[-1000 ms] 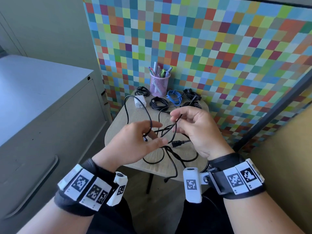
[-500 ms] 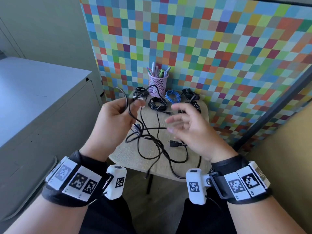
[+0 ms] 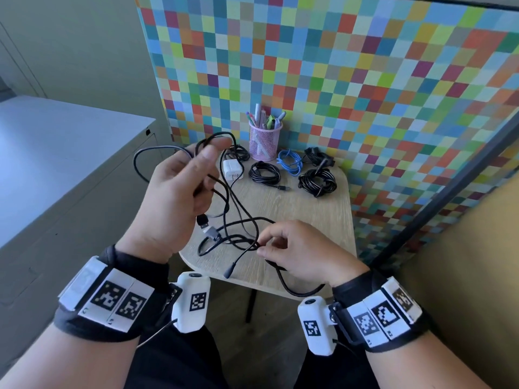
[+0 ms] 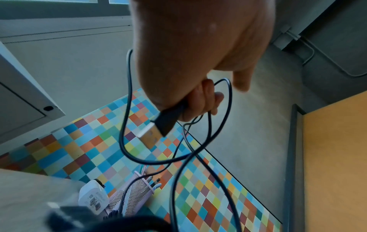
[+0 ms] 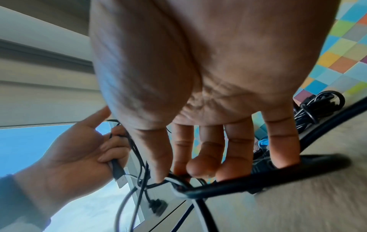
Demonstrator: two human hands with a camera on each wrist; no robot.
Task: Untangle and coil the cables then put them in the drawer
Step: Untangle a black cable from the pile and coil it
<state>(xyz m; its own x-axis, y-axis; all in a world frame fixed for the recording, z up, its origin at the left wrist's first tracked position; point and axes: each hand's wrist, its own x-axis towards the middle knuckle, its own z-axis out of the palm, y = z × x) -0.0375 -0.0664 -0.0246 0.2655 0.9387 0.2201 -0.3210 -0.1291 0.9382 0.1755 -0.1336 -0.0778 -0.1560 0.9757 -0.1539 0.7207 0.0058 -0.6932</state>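
Note:
A tangle of thin black cables [image 3: 238,231] lies on the near part of the small wooden table [image 3: 317,209] and rises into my left hand [image 3: 179,192]. That hand is raised over the table's left edge and grips a loop of black cable [image 4: 208,141], with its USB plug [image 4: 158,127] sticking out below the fingers. My right hand [image 3: 297,248] is low over the table's front edge and pinches a strand of the tangle [image 5: 178,179] between thumb and forefinger. A loose barrel plug [image 3: 229,272] lies near the front edge.
At the table's back lie several coiled cables: two black coils [image 3: 264,174] [image 3: 317,182], a blue one [image 3: 290,161], another black one [image 3: 318,157]. A white charger [image 3: 232,169] and a pink mesh pen cup [image 3: 264,138] stand there. A grey cabinet [image 3: 56,169] is at left, a chequered panel behind.
My left hand has lifted up and left with the cable loop. My right hand let go, dropped toward the table's front and now pinches a strand of the tangle.

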